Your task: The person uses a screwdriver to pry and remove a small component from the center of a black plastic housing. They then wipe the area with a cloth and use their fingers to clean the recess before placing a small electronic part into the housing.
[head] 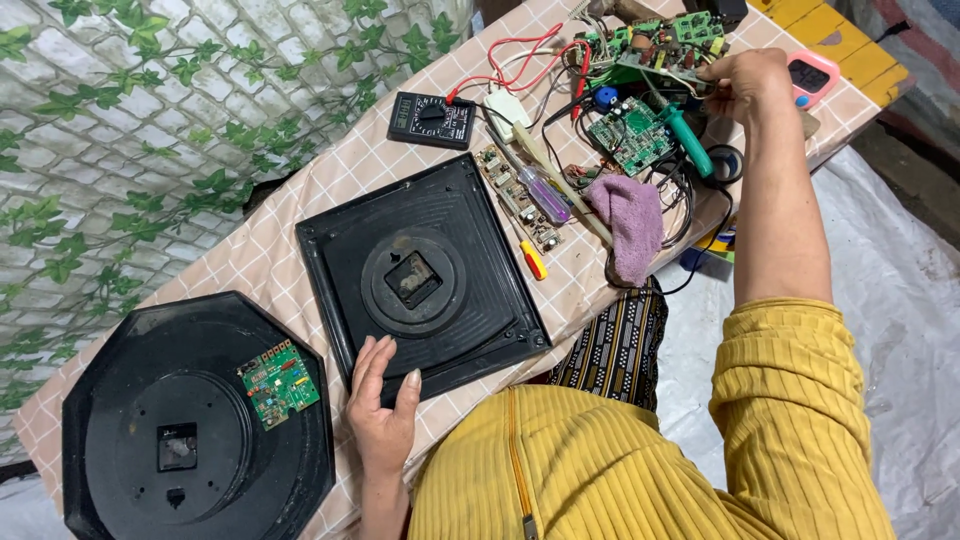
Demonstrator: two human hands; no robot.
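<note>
My left hand (382, 403) lies flat, fingers apart, on the near corner of a black square clock back (420, 275) with a small square movement (412, 279) in its middle. My right hand (745, 82) reaches far across the table among green circuit boards (632, 133) and wires, its fingers curled near a green-handled tool (690, 140); what it grips is hidden.
A black octagonal clock back (195, 425) carries a small green board (279, 383). On the checked tablecloth (270, 250) lie a black multimeter (432, 119) with red leads, a purple cloth (630, 222), screwdrivers (545, 195), a narrow board strip (515, 197) and a pink timer (810, 77).
</note>
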